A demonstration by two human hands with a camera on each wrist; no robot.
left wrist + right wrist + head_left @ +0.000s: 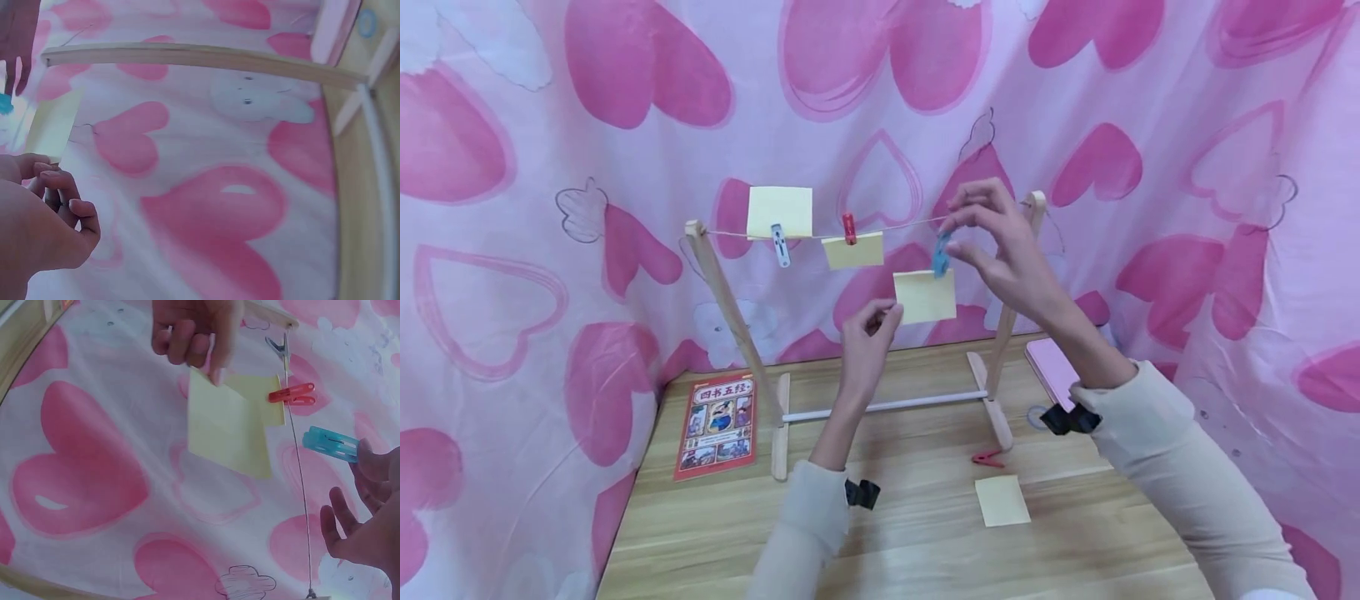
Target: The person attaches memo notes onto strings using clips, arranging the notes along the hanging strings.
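My left hand (867,350) pinches a pale yellow sticky note (925,298) by its lower left corner, below the string (300,469). Between the thumb and fingers of my right hand (1011,258) is a blue clothespin (331,445), held just above the note's right side; the right wrist view shows a gap between pin and note. Two more notes are on the string: one (780,210) with a pale blue-grey clothespin (781,246) at the left, another (854,252) under a red clothespin (849,228) near the middle.
The string runs between the posts of a wooden stand (730,312) on the table (910,525). A red clothespin (988,459) and a loose sticky note (1003,501) lie in front of it. At the left is a red book (717,427); at the right, a pink case (1052,371).
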